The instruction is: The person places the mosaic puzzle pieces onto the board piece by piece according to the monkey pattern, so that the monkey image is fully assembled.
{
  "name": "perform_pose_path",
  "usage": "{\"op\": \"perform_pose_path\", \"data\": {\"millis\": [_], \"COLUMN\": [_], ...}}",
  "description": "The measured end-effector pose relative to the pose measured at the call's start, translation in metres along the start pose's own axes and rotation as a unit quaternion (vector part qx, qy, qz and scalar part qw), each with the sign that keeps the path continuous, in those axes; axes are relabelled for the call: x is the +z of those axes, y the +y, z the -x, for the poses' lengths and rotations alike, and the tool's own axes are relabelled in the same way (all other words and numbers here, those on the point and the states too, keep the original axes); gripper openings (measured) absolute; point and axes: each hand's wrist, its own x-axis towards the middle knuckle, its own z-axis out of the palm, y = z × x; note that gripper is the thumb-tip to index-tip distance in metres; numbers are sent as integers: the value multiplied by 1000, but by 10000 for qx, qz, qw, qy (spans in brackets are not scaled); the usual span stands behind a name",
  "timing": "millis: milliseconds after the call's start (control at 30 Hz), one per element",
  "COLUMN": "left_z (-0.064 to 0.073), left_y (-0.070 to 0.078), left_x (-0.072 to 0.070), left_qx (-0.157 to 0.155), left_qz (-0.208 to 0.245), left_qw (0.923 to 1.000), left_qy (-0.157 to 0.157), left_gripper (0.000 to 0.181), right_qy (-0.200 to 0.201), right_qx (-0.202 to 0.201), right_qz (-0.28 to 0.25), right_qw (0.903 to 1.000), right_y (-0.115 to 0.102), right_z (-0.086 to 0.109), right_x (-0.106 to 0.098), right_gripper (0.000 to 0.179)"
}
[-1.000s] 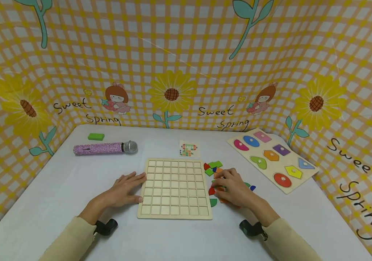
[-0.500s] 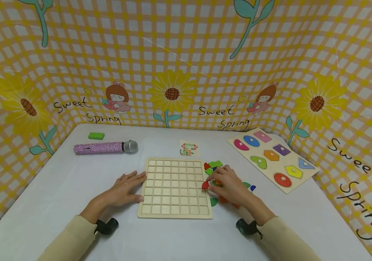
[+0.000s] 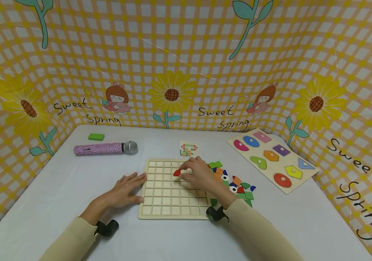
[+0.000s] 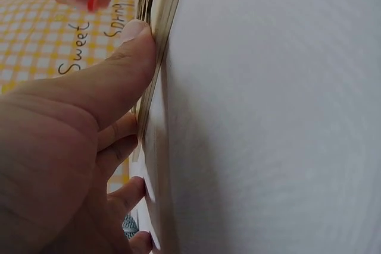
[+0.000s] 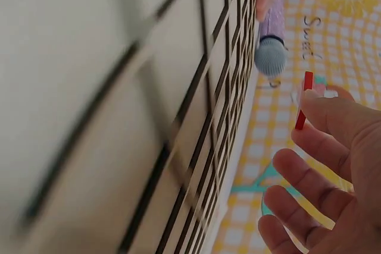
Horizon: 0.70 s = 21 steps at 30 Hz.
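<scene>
Between thumb and index finger my right hand [image 3: 199,175] pinches a red quarter-round piece [image 3: 177,173], held above the upper middle of the wooden grid board [image 3: 166,208]. The right wrist view shows the red piece [image 5: 304,100] edge-on, apart from the board, with the other fingers spread loosely. My left hand [image 3: 122,190] rests at the board's left edge, its fingers extended. In the left wrist view, the left thumb [image 4: 128,57] touches the board's side. The grid's visible cells hold no pieces.
Loose coloured pieces [image 3: 249,195] lie right of the board, partly behind my right forearm. A pattern card [image 3: 189,148] lies beyond the board. A glittery microphone [image 3: 104,148] and green block [image 3: 96,137] are at back left, a shape puzzle [image 3: 272,159] at right.
My right hand has gone from the loose pieces leftward and away over the board, carrying the red piece. More of the pile now shows. The left hand has stayed at the board's edge.
</scene>
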Motion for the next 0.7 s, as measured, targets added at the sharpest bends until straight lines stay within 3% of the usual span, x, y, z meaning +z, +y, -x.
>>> {"op": "perform_pose_path", "data": {"millis": [200, 367, 533, 700], "left_z": [1, 1, 1, 1], "left_y": [0, 2, 2, 0], "left_x": [0, 0, 1, 2], "left_qx": [16, -31, -51, -51], "left_qz": [64, 60, 82, 79], "left_qw": [10000, 10000, 10000, 10000], "left_qy": [10, 18, 7, -28], "left_gripper": [75, 75, 75, 75], "right_qy": [-167, -385, -649, -777], "right_qx": [-68, 174, 417, 388], "right_qz": [29, 157, 253, 245], "right_qw": [9998, 9990, 9967, 9959], "right_y": [-17, -23, -25, -23], "right_z": [-26, -42, -53, -60], "right_x": [15, 23, 28, 32], "right_gripper": [21, 23, 25, 22]}}
